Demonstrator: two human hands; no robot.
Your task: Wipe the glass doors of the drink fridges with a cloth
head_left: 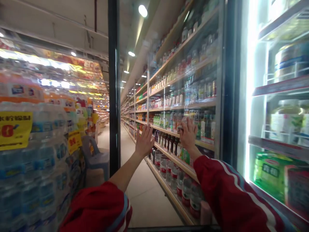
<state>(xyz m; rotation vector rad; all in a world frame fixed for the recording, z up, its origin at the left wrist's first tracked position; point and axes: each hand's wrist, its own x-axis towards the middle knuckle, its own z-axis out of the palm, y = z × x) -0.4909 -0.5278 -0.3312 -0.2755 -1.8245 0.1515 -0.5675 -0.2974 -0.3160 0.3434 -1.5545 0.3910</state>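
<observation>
I face a glass fridge door (135, 38) with a dark frame, and I see the shop aisle through it. My left hand (144, 141) lies flat on the glass with its fingers spread, holding nothing. My right hand (188, 132) presses against the same pane a little to the right. Its fingers are bent over a small pale wad that looks like a cloth (180, 127). Both arms wear red sleeves with white stripes, the left one pushed up to the elbow.
The lit fridge interior (277, 141) with shelves of drinks and a green pack is at the right. Long shelves of bottles (178, 96) line the aisle behind the glass. Stacked water packs with yellow price tags (31, 154) and a grey plastic chair (95, 156) stand at the left.
</observation>
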